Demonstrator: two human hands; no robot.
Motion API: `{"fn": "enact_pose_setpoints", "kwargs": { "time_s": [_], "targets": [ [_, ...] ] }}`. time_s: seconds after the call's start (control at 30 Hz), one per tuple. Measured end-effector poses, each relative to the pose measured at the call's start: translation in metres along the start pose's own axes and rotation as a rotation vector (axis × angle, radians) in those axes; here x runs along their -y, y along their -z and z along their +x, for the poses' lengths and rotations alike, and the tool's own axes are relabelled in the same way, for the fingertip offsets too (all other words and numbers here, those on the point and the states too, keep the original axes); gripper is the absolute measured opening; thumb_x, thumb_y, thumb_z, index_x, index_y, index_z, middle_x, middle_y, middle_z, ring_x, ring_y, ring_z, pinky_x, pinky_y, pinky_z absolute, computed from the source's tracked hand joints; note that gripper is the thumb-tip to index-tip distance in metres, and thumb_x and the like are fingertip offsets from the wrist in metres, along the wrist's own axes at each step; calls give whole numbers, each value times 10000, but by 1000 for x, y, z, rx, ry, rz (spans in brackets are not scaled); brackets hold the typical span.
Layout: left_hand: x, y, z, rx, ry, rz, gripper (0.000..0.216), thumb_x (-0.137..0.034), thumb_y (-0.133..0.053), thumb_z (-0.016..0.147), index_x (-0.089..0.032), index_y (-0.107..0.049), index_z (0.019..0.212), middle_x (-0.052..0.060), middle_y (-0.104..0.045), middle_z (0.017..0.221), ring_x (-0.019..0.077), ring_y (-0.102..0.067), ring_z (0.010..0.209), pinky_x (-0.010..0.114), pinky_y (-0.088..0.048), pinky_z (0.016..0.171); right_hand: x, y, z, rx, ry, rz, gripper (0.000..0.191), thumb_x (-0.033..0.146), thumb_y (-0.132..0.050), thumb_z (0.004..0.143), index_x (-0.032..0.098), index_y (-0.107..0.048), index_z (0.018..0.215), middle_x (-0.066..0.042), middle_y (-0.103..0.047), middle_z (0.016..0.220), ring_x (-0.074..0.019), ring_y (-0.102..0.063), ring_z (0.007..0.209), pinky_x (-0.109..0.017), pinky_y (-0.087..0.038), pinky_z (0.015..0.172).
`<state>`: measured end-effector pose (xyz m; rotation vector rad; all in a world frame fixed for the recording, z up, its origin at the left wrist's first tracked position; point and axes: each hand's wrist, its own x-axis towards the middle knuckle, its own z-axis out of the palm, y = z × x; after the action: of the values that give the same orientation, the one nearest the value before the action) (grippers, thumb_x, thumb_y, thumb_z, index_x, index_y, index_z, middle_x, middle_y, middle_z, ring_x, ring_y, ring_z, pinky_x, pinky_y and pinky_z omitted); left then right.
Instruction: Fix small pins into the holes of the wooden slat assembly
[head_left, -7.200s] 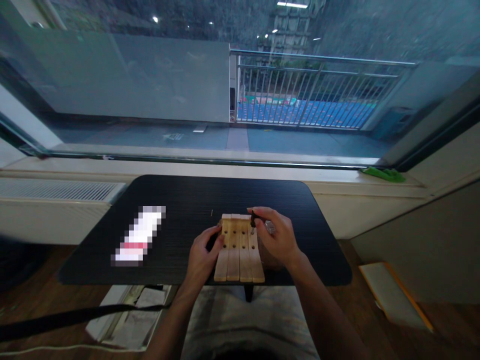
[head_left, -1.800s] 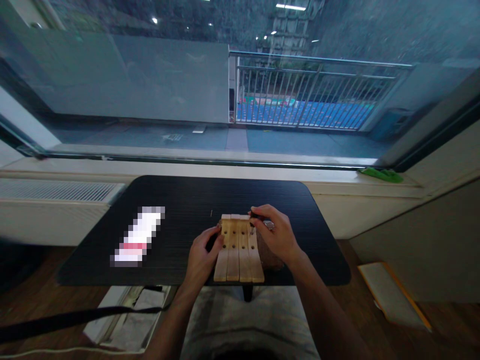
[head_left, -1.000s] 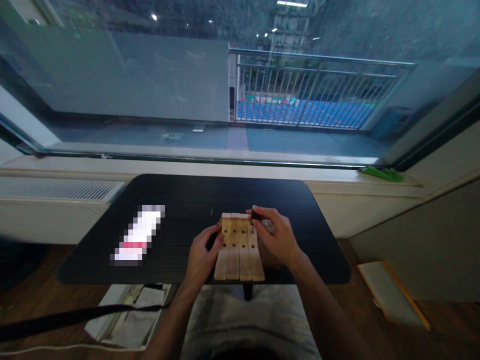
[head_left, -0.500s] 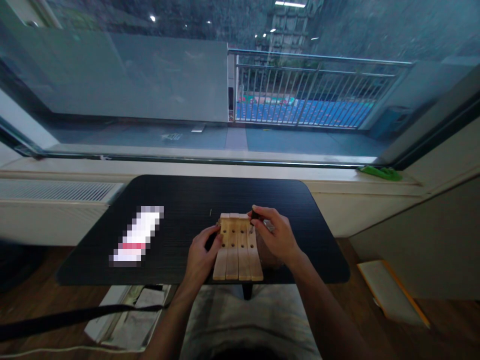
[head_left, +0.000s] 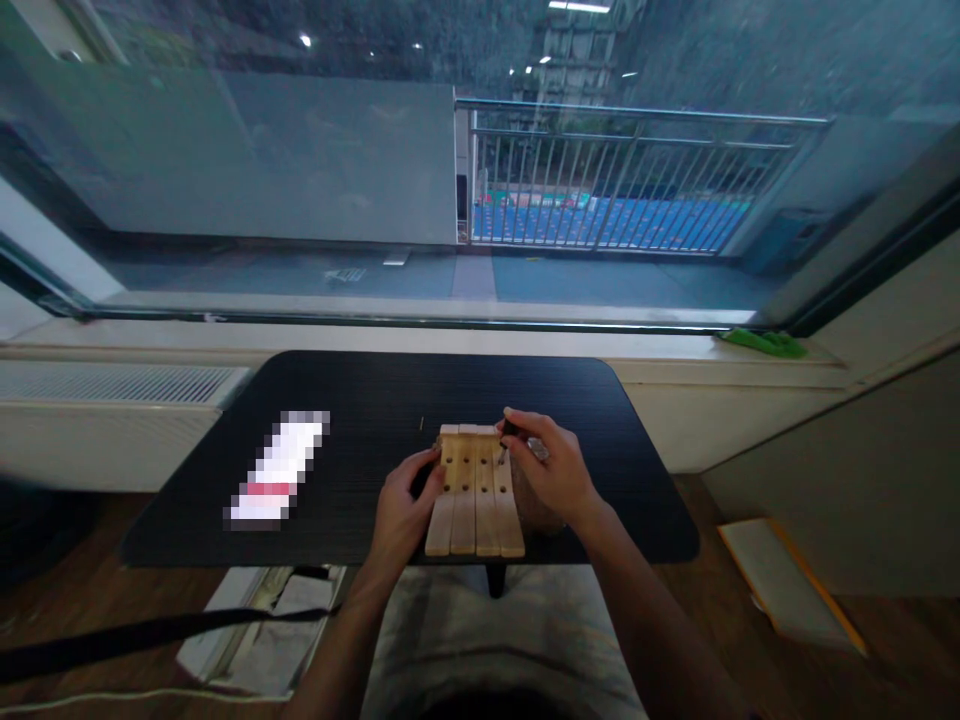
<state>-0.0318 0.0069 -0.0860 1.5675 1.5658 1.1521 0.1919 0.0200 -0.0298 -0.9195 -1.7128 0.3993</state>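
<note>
A pale wooden slat panel [head_left: 474, 492] with rows of small holes lies at the near edge of the black table [head_left: 360, 420]. My left hand [head_left: 403, 510] rests against its left side, fingers curled on the edge. My right hand [head_left: 545, 468] is at the panel's far right corner, fingers pinched round a small dark tool [head_left: 508, 430] whose tip points down at a hole. Something shiny shows in that hand near the knuckles.
A blurred white and red item [head_left: 277, 468] lies on the table's left part. A tiny pin [head_left: 421, 423] lies beyond the panel. A window sill with a green cloth [head_left: 765, 341] runs behind. Papers [head_left: 255, 640] lie on the floor left, a flat board [head_left: 787, 585] right.
Both hands stay at the panel. The right hand keeps the small dark tool over the far right corner with only slight turning; the view has shifted a little.
</note>
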Motion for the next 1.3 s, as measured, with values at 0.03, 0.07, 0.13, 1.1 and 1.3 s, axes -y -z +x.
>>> {"fn": "enact_pose_setpoints", "kwargs": {
  "time_s": [0.03,0.07,0.13,1.1,1.3],
  "targets": [
    [0,0,0,0,-4,-2,442,-500,-588,821,-167,-748,1063,130,-762,1162,294,-689,1117,452,-506,1041,0,0,0,0,-2,2,312,159,-627,918,260,-690,1206,-59,-788,1063,-178,-755,903,-323,-629,804],
    [0,0,0,0,-8,-4,434,-495,-588,824,-170,-748,1062,128,-763,1161,291,-690,1116,447,-508,1039,1,-1,1,0,-4,5,314,161,-626,918,260,-688,1210,-60,-787,1065,-177,-755,896,-321,-629,800],
    [0,0,0,-2,-11,-1,424,-494,-590,828,-177,-748,1061,122,-763,1162,289,-688,1120,442,-508,1040,2,-1,1,7,-5,9,318,160,-623,919,262,-687,1213,-57,-786,1066,-169,-753,870,-310,-630,781],
    [-1,-2,-1,8,-20,7,423,-501,-584,838,-180,-748,1059,119,-765,1156,288,-690,1111,447,-507,1031,0,4,-1,14,-21,-22,323,151,-592,931,255,-681,1223,-69,-791,1117,-190,-766,989,-358,-627,890],
    [2,-2,-2,2,-19,10,418,-500,-595,839,-185,-751,1064,119,-763,1170,295,-685,1124,461,-500,1045,2,5,0,5,-5,-29,327,146,-594,928,262,-686,1219,-62,-793,1082,-193,-763,984,-365,-633,880]
  ]
}}
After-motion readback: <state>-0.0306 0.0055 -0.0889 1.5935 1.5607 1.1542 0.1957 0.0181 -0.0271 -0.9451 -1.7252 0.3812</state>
